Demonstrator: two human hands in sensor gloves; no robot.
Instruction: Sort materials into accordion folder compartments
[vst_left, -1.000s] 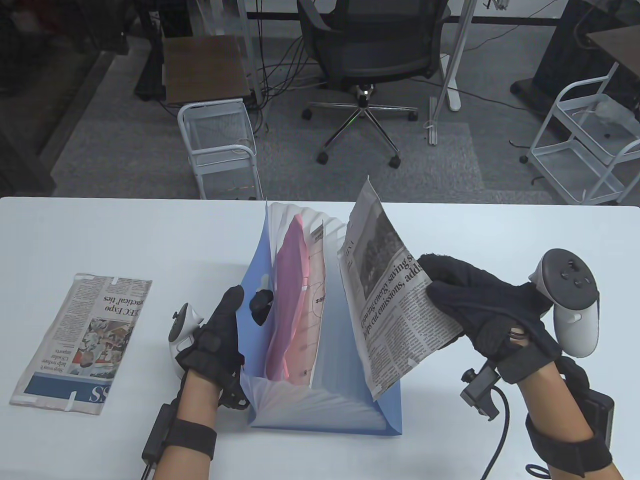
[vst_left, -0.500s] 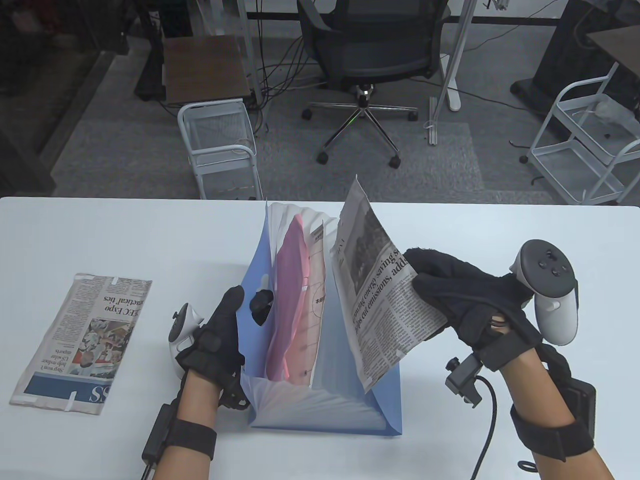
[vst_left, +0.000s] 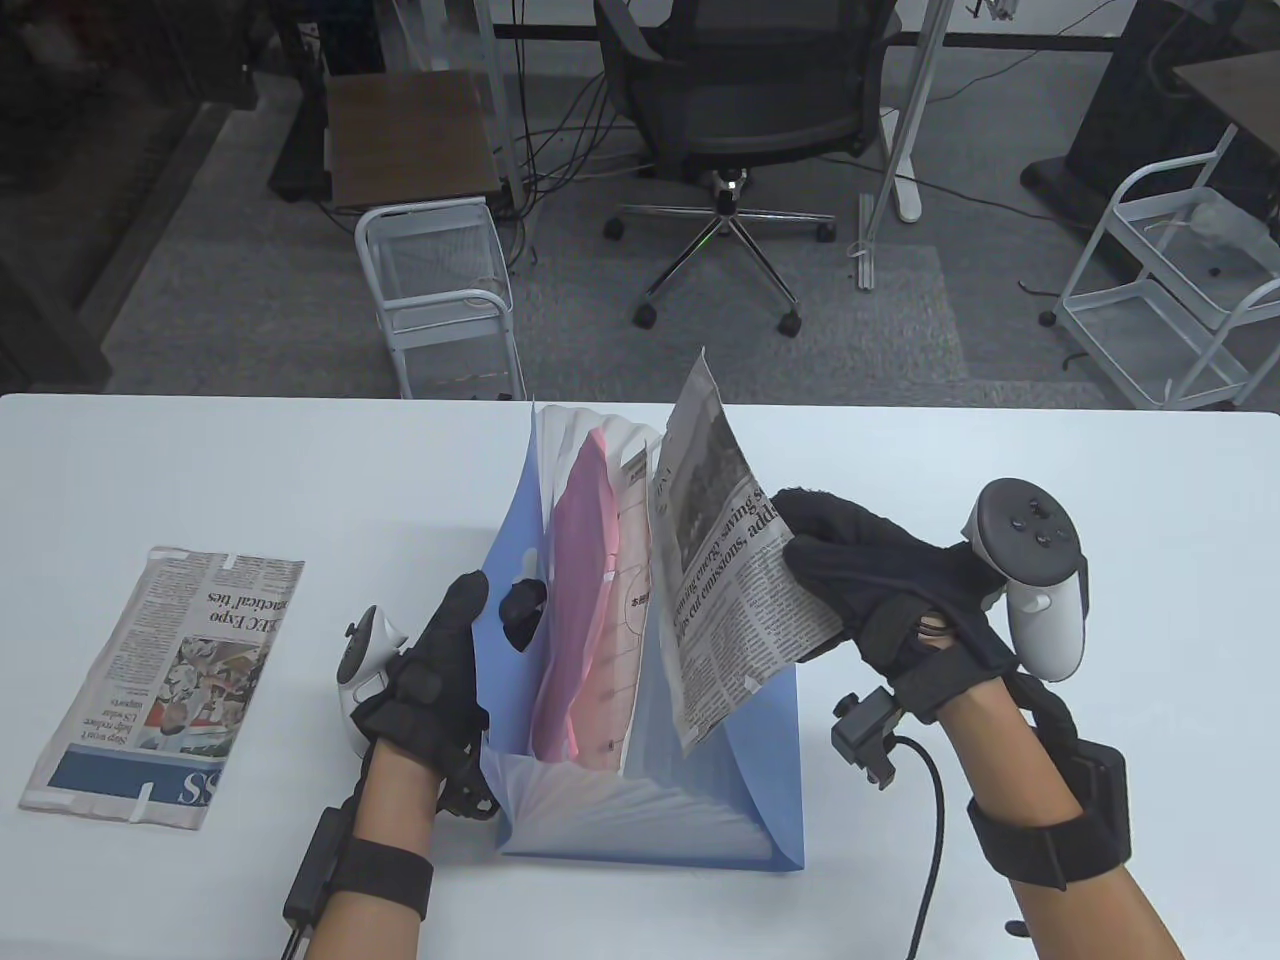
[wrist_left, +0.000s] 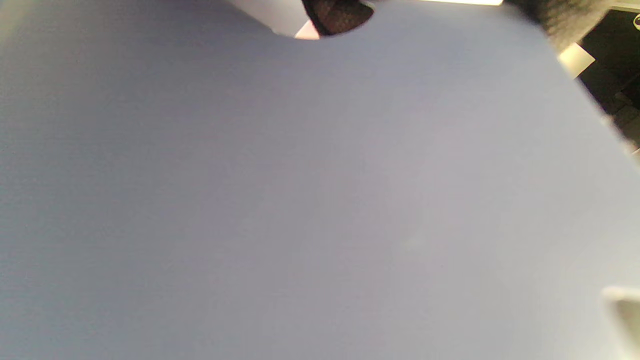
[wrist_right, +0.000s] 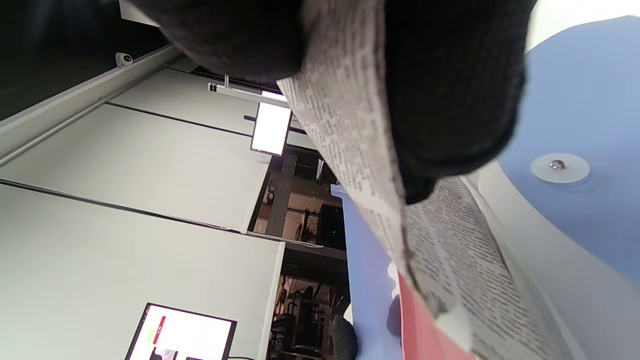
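The blue plastic accordion folder (vst_left: 650, 700) stands open mid-counter, a pink sheet (vst_left: 580, 600) already filed. The right hand (vst_left: 880, 600) pinches a folded newspaper (vst_left: 720, 590) above its right pockets; the left hand (vst_left: 440, 660) grips the left wall. Another folded newspaper (vst_left: 165, 690) waits far left.

office; swivel chair (vst_left: 745, 95); desks; floor cables (vst_left: 570, 140); wire carts (vst_left: 440, 290)
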